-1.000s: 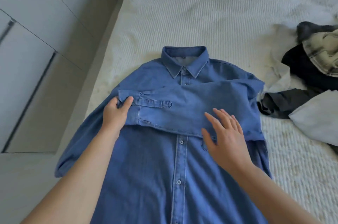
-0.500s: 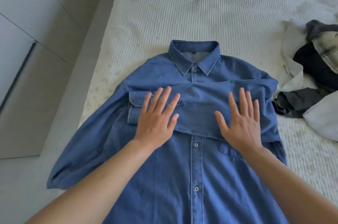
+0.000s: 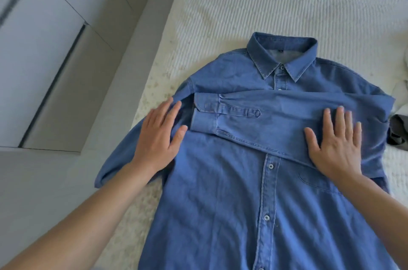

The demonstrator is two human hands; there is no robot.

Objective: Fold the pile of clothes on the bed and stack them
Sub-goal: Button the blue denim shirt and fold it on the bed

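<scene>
Both hands lie flat with fingers straight, gripping nothing. Half a second ago the left hand (image 3: 159, 135) was pressing on the cuff of the folded sleeve (image 3: 276, 119); it has since slid off toward the left edge of the bed (image 3: 276, 0) and now rests on the shirt's (image 3: 220, 203) left shoulder, just beside the cuff. The right hand (image 3: 335, 148) has hardly moved and presses the sleeve near its fold. The shirt lies face up, buttoned, collar toward the far end of the bed, close to that left edge, with the other sleeve (image 3: 119, 159) trailing over the side. So the first sleeve looks smoothed and settled across the chest, and the left hand seems placed to gather the hanging one next. At the right edge a dark garment (image 3: 397, 133) waits unfolded; no stack shows yet.
</scene>
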